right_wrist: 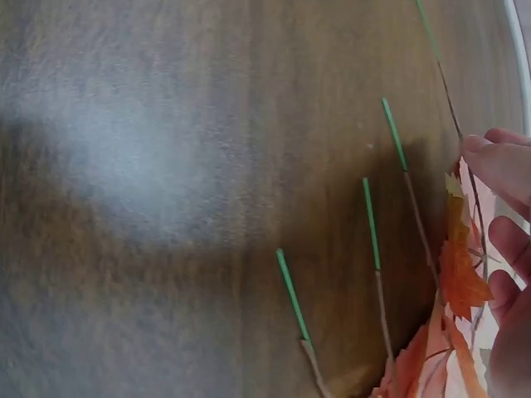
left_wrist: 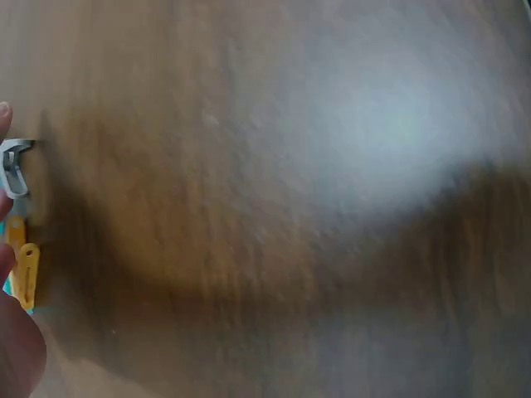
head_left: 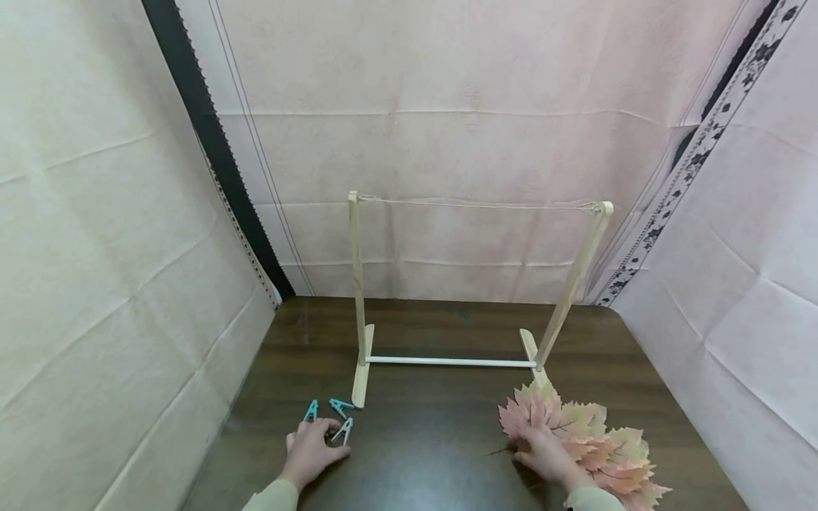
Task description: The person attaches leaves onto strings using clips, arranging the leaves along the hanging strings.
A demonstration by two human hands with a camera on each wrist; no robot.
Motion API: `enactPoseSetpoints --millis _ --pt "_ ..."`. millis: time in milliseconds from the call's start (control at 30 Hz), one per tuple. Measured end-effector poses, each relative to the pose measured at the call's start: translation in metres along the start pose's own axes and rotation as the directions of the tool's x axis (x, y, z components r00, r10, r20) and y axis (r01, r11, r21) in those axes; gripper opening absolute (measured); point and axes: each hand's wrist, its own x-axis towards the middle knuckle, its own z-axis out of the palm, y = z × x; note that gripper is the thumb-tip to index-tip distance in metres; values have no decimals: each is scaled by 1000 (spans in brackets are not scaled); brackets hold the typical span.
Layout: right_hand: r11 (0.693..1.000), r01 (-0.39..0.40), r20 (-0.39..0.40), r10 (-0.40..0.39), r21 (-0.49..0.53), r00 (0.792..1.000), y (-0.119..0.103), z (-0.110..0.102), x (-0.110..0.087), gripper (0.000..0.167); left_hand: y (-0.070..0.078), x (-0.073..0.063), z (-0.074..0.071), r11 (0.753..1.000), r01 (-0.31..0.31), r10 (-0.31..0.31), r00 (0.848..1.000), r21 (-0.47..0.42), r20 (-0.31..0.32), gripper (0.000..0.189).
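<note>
My left hand (head_left: 313, 451) is at the table's front left among several small plastic clothespins. Its thumb and forefinger close about a grey clothespin (head_left: 344, 431). Two blue clothespins (head_left: 311, 410) lie just beyond the fingertips. A yellow clothespin (left_wrist: 28, 274) shows beside the fingers in the left wrist view, partly cut off. On the right, my right hand (head_left: 546, 454) pinches the thin stem (right_wrist: 449, 95) of a pink and cream artificial leaf (head_left: 530, 411). More leaves (head_left: 623, 461) lie overlapping beside that hand, their green-tipped stems (right_wrist: 372, 224) pointing out over the table.
A wooden frame stands behind the hands, with two uprights (head_left: 356, 270), a white bottom rod (head_left: 447, 362) and a thin string (head_left: 473, 205) strung across the top. Pale cloth (head_left: 447, 142) hangs behind and on both sides of the brown table (head_left: 434, 440).
</note>
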Motion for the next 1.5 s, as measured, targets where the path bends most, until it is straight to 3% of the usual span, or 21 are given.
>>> enactPoseSetpoints --millis 133,333,500,667,800,933,1100,1233,1500 --pt "1000 -25 -3 25 -16 1000 -1 4 -2 19 -1 -1 3 999 -15 14 1000 45 18 44" --pt "999 -35 1 35 -22 999 0 9 -1 17 1 -3 5 995 -63 66 997 78 -41 31" --pt "1000 25 -85 -24 8 996 0 11 2 20 3 -4 4 993 -93 96 994 67 -57 25" --pt "999 46 -76 -44 21 996 3 16 3 23 4 -1 1 998 -58 58 997 -10 -48 25" --pt "999 20 -47 -22 -32 999 -1 19 0 22 7 3 -1 993 -19 16 1000 -117 -26 26" --pt "999 7 -34 -9 -53 999 -7 19 -1 21 12 5 -3 986 6 -8 1000 -167 -16 30" --pt "993 70 -78 -77 -94 994 -5 24 1 24 15 6 -3 987 11 -19 999 -158 -47 33" --pt "981 136 -141 -155 -138 978 -3 27 5 25 16 8 -3 987 20 -27 999 -159 -42 32" --pt "981 153 -276 -182 -122 944 -7 17 20 25 17 14 -8 954 37 -74 991 -299 -111 29"
